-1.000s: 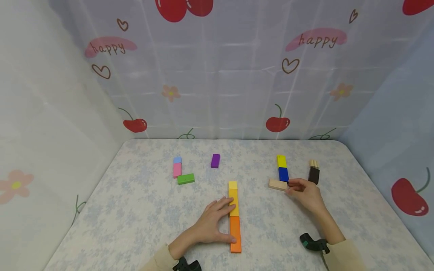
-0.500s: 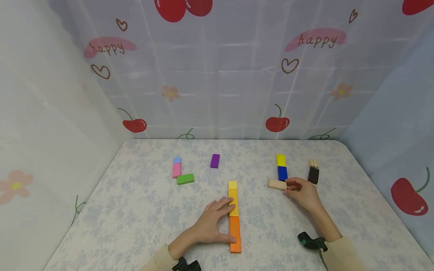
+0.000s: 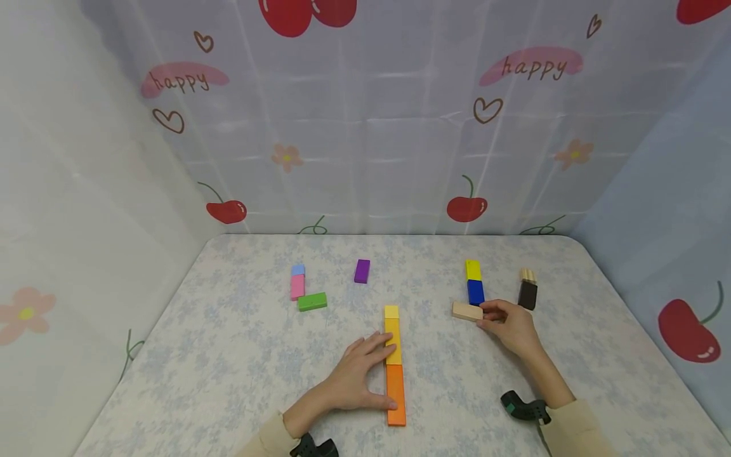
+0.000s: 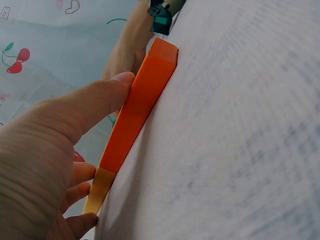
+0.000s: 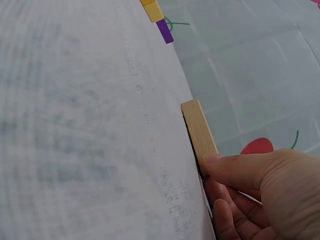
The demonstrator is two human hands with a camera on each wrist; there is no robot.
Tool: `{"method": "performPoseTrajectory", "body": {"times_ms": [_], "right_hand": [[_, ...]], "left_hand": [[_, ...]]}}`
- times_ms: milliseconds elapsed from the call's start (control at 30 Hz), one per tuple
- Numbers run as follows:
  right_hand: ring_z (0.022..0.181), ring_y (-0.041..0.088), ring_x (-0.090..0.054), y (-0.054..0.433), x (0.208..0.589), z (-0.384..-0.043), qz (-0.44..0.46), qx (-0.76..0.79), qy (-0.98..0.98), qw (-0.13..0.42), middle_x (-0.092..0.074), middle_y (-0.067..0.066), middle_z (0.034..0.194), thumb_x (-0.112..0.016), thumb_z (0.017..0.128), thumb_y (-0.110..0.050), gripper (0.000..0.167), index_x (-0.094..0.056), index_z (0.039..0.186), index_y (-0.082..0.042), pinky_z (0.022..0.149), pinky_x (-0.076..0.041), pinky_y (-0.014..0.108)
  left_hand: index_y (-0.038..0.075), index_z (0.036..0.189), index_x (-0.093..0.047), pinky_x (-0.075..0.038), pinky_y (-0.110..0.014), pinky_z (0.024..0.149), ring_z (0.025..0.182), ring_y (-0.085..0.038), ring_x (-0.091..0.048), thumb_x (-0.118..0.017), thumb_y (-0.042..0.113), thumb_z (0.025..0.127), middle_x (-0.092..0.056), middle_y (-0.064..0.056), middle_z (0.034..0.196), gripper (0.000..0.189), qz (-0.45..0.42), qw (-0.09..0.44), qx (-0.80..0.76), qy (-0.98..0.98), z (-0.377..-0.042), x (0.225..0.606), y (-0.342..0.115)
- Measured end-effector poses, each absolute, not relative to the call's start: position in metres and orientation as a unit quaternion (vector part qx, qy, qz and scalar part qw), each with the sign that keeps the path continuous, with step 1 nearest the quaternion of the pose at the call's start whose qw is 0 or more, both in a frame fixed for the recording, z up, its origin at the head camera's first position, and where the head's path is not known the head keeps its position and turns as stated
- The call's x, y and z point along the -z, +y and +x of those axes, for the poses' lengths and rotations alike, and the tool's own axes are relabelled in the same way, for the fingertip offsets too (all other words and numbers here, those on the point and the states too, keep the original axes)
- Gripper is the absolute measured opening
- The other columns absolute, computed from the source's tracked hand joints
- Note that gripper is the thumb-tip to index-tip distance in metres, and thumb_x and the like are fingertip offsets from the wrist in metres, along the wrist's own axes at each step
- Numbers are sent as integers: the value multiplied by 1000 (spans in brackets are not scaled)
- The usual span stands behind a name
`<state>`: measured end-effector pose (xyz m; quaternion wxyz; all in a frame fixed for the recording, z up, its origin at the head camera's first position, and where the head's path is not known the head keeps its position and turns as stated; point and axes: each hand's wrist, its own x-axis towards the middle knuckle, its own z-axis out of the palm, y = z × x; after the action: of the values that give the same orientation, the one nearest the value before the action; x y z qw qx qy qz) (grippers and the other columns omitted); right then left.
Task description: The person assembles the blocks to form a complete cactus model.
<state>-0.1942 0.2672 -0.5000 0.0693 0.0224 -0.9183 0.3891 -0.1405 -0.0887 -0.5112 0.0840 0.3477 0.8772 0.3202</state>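
In the head view, my left hand (image 3: 356,374) spreads along a row made of an orange block (image 3: 396,397), a yellow block (image 3: 396,357) and a smaller pale yellow piece (image 3: 391,311). Its thumb touches the orange block and its fingertips rest at the yellow one, as the left wrist view also shows. My right hand (image 3: 512,328) pinches the right end of a plain wooden block (image 3: 467,311) between thumb and fingers. That block lies crosswise at the near end of a blue block (image 3: 476,292), which adjoins a bright yellow block (image 3: 473,270).
A dark block (image 3: 528,296) with pale wooden pieces (image 3: 528,275) at its far end lies right of my right hand. Back left are a green block (image 3: 312,301), a pink block (image 3: 297,287), a light blue piece (image 3: 298,270) and a purple block (image 3: 362,271). Printed curtains surround the table.
My right hand has slid slightly left along the end of the wooden block. The left hand has stayed in place on the orange and yellow row.
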Motion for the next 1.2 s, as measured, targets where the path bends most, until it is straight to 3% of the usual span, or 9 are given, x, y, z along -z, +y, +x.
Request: {"method": "performPoseTrajectory", "body": {"times_ms": [633,1200], "right_hand": [[78,9,-64,225,498,-185,94,-431,-896,39,-71,9,94,-78,80,-4,29,-70,108,-2,67,-54,21],[77,10,-62,192,493,-182,111,-427,-897,-1,-69,3,90,-78,80,-6,28,-71,107,-5,67,-53,22]], "left_hand": [[15,149,-43,-18,-55,119,151,-26,-20,-79,55,73,-27,3,161,93,346,89,-324,876,-140,509,-89],[16,149,-43,-18,-54,120,151,-26,-21,-79,57,73,-27,3,161,93,344,86,-317,880,-140,509,-88]]}}
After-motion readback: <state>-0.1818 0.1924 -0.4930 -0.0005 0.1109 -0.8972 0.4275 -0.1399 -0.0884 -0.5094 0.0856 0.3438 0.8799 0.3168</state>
